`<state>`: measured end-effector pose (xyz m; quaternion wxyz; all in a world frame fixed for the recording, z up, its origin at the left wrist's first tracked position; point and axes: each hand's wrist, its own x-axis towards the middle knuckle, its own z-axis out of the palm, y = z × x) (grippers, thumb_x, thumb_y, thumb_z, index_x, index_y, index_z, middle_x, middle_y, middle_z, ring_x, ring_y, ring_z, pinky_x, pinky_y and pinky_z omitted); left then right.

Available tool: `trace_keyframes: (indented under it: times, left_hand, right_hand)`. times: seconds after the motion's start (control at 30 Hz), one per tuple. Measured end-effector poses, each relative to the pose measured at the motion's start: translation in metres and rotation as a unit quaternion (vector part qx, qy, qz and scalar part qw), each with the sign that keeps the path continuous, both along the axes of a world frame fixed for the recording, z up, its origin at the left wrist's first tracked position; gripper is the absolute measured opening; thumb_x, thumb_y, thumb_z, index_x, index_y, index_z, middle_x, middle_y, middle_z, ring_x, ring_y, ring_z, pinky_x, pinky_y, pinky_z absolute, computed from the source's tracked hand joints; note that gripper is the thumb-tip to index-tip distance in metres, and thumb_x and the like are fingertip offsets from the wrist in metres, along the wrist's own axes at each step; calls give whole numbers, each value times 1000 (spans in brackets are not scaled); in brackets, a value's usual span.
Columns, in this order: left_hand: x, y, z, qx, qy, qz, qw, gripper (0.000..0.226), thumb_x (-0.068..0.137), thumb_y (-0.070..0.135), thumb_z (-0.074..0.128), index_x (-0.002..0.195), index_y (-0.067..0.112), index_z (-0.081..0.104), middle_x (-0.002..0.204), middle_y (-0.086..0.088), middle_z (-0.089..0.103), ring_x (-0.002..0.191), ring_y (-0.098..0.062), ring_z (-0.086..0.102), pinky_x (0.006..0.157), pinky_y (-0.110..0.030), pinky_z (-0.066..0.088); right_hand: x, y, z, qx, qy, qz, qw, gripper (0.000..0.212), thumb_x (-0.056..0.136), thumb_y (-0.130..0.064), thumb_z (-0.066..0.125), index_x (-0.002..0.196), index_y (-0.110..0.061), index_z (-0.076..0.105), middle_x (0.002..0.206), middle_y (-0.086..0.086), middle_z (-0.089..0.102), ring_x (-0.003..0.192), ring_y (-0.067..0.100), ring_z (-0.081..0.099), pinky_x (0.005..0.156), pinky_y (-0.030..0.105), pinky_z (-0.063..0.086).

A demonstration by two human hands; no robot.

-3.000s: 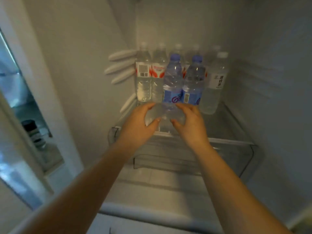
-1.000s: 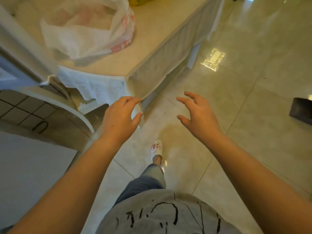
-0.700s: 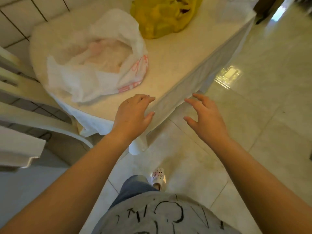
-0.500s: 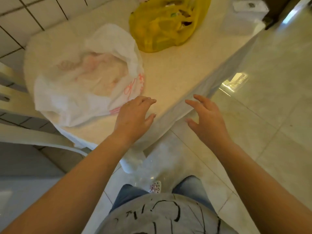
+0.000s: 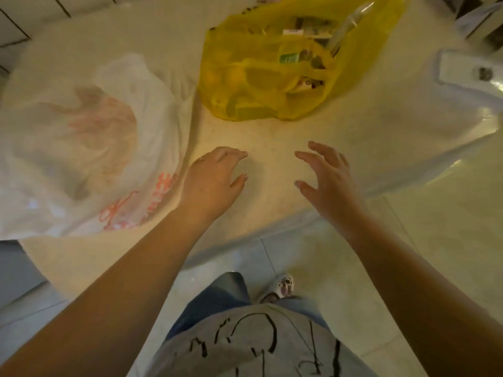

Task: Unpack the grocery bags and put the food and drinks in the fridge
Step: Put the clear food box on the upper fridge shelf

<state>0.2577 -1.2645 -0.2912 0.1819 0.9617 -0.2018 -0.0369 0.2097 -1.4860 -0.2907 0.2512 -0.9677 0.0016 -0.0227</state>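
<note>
A yellow plastic bag (image 5: 275, 74) lies open on the cream table (image 5: 367, 126), with cartons and packets showing inside. A white plastic bag (image 5: 89, 148) with red print lies crumpled at the table's left. My left hand (image 5: 215, 183) hovers over the table just right of the white bag, fingers loosely bent and holding nothing. My right hand (image 5: 326, 178) hangs beside it, fingers spread, also holding nothing. Both hands are short of the yellow bag.
A white container (image 5: 468, 74) sits at the table's right end. The table's front edge runs across in front of my legs, with glossy tiled floor (image 5: 449, 240) to the right. A tiled wall (image 5: 16, 25) stands at the far left.
I have turned from the fridge, where both hands held water bottles, to the table. Over the last second the hands moved from above the floor to over the tabletop, toward the yellow bag.
</note>
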Motion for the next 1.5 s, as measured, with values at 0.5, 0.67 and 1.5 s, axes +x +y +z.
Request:
trace_keyframes:
  times: [0.5, 0.67, 1.5]
  left_hand:
    - [152, -91, -6, -42, -65, 2, 997, 45, 78, 32, 56, 119, 14, 59, 115, -9, 61, 107, -31, 59, 85, -42, 50]
    - [190, -129, -11, -39, -97, -43, 994, 46, 78, 25, 63, 122, 13, 57, 127, -11, 57, 117, -32, 54, 93, -52, 44]
    - [169, -136, 18, -298, -136, 324, 888, 20, 85, 34, 56, 95, 20, 67, 91, 5, 63, 87, -5, 57, 82, -20, 44]
  right_hand:
    - [187, -71, 7, -5, -30, 89, 996, 55, 73, -14, 76, 124, -16, 58, 137, 11, 46, 124, 34, 45, 97, 41, 39]
    - [231, -98, 19, -19, -57, 116, 991, 58, 78, -18, 71, 132, -17, 50, 142, 4, 41, 124, 25, 47, 88, 39, 47]
    - [287, -67, 18, 123, -2, 304, 945, 65, 86, -24, 63, 143, -12, 34, 141, 11, 40, 127, 22, 41, 103, 36, 37]
